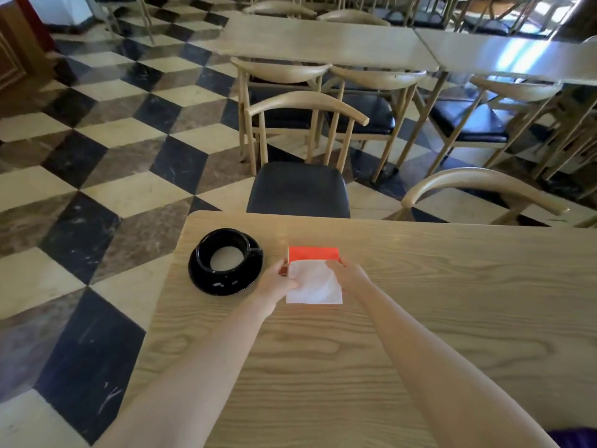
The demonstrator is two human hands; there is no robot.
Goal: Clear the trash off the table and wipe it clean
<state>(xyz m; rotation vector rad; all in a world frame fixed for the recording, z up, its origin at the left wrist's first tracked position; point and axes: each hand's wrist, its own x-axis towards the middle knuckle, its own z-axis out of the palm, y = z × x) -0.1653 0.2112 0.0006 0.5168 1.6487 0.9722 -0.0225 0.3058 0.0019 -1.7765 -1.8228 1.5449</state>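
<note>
A light wooden table (420, 302) is seen above a checkered floor (97, 156). Near its far edge, a white napkin (315, 284) over a red box (313, 253) is pinched by the left hand (279, 282) and the right hand (350, 276), fingers closed on its sides. A black cup (223, 250) on a saucer (226, 282) is placed just beside.

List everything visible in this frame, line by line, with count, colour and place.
table: one, light wood, foreground
cup: one, black, on the saucer
saucer: one, black, near the table's left edge
box: one, orange-red, right of the cup
napkin: one, white, against the box's near side
chairs: several, wood with black seats, beyond the table
far tables: two, light wood, behind
left hand: pinching the napkin
right hand: on the box's right side
</note>
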